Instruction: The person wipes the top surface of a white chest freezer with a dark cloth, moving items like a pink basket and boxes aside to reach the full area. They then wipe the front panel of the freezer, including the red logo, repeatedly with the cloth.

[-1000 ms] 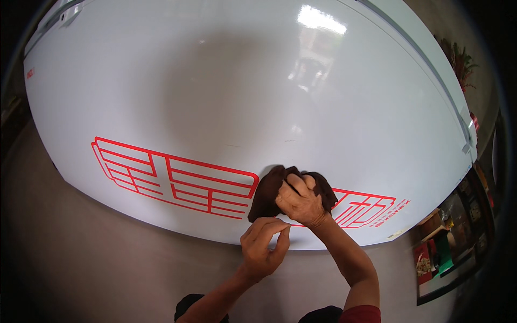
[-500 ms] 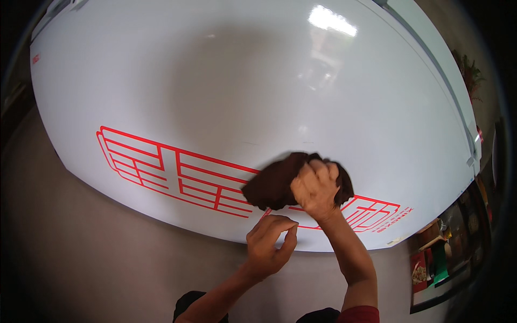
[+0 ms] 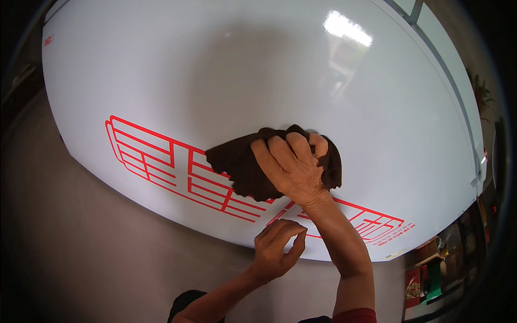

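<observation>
My right hand (image 3: pixel 293 167) presses a dark brown cloth (image 3: pixel 242 169) flat against a large glossy white board (image 3: pixel 226 70). The cloth lies over the middle of a red line drawing (image 3: pixel 156 156) printed low on the board and hides part of it. My left hand (image 3: pixel 276 248) hovers just below, near the board's lower edge, fingers curled and pinched together with nothing visible in them.
A grey wall (image 3: pixel 81 237) runs under the board. At the lower right stands a shelf with colourful items (image 3: pixel 425 277). A ceiling light reflects as a bright patch (image 3: pixel 347 28) on the upper right of the board.
My right hand has slid the cloth up and to the left across the red drawing. The left hand stays curled near the lower edge of the board.
</observation>
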Available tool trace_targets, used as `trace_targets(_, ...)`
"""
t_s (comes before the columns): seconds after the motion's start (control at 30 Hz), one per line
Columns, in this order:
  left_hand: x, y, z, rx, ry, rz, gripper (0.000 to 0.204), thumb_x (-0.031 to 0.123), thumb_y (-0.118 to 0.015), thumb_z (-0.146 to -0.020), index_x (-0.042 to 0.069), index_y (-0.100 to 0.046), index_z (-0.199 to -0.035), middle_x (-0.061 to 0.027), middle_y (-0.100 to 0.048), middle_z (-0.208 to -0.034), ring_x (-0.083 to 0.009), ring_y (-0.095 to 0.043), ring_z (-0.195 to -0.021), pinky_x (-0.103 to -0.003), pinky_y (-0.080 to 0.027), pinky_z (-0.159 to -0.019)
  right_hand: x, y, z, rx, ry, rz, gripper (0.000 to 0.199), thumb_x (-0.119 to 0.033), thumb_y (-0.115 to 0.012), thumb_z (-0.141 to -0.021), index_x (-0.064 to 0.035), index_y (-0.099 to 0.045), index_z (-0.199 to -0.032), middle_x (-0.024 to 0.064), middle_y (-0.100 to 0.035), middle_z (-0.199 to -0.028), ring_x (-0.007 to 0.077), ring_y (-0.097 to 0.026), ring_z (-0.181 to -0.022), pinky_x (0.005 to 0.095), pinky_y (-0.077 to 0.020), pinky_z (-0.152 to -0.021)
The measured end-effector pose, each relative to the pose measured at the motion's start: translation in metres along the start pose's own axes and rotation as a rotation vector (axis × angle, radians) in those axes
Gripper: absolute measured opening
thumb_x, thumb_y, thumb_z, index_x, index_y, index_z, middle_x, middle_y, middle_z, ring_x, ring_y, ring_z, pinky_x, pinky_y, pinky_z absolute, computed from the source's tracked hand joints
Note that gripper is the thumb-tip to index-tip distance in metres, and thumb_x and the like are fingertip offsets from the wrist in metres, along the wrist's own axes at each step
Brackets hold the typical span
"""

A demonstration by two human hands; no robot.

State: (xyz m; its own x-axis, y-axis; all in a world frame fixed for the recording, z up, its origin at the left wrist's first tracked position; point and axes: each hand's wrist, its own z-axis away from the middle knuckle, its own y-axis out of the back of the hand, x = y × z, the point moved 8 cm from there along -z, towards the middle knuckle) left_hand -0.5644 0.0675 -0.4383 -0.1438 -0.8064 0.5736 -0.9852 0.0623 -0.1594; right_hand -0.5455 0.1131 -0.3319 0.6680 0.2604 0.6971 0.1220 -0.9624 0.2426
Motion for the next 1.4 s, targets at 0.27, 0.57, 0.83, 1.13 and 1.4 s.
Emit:
trace_targets(0.27, -0.01, 0.003, 0.0, 0.016, 0.018, -0.041, 0.017, -0.008, -0.065, -0.071, 0.0, -0.06, -0.085, -0.0111, -0.063, -0.076, -0.0247, -0.061, -0.066, -0.032, -0.05, -0.06, -0.017, 0.01, 0.067, -0.116, 0.067, 0.086, 0.019, -0.021, -0.06, -0.071, -0.018, -0.063, -0.089, -0.0044, -0.051, -0.079, 0.0117, -0.049, -0.077, 0.032, -0.0306, -0.076)
trace_targets(0.57, -0.016, -0.003, 0.004, 0.067, 0.004, -0.047, 0.019, -0.009, -0.067, -0.068, 0.0, -0.062, -0.084, -0.0105, -0.062, -0.075, -0.0253, -0.06, -0.064, -0.032, -0.048, -0.058, 0.013, 0.02, 0.045, -0.094, 0.133, 0.081, 0.021, -0.023, -0.058, -0.074, -0.0206, -0.064, -0.094, -0.0034, -0.047, -0.08, 0.0133, -0.046, -0.076, 0.0334, -0.0332, -0.074)
trace_targets(0.83, -0.02, -0.017, 0.008, -0.002, 0.032, -0.04, 0.018, -0.013, -0.065, -0.069, -0.001, -0.062, -0.084, -0.0104, -0.064, -0.075, -0.0228, -0.062, -0.065, -0.029, -0.049, -0.058, 0.154, 0.086, -0.012, 0.359, -0.131, 0.23, 0.03, -0.002, -0.071, -0.067, -0.0114, -0.069, -0.095, 0.0075, -0.06, -0.094, 0.0236, -0.059, -0.072, 0.033, -0.0462, -0.059)
trace_targets(1.13, -0.023, -0.029, 0.014, -0.045, 0.036, -0.078, 0.012, -0.012, -0.06, -0.077, -0.001, -0.059, -0.083, -0.0087, -0.062, -0.075, -0.0158, -0.058, -0.065, -0.025, -0.046, -0.059, 0.148, 0.097, 0.049, 0.286, -0.246, 0.355, 0.033, -0.015, -0.075, -0.068, -0.0109, -0.068, -0.1, 0.008, -0.06, -0.096, 0.0232, -0.054, -0.072, 0.0348, -0.0391, -0.06)
trace_targets(1.4, -0.006, -0.048, 0.022, -0.099, -0.014, -0.114, 0.01, -0.01, -0.06, -0.078, -0.001, -0.059, -0.083, -0.0094, -0.062, -0.076, -0.0161, -0.057, -0.065, -0.026, -0.046, -0.06, 0.054, 0.06, 0.167, -0.175, -0.215, 0.154, 0.025, -0.019, -0.059, -0.074, -0.021, -0.059, -0.099, 0.0029, -0.055, -0.104, 0.0173, -0.046, -0.079, 0.037, -0.0325, -0.072)
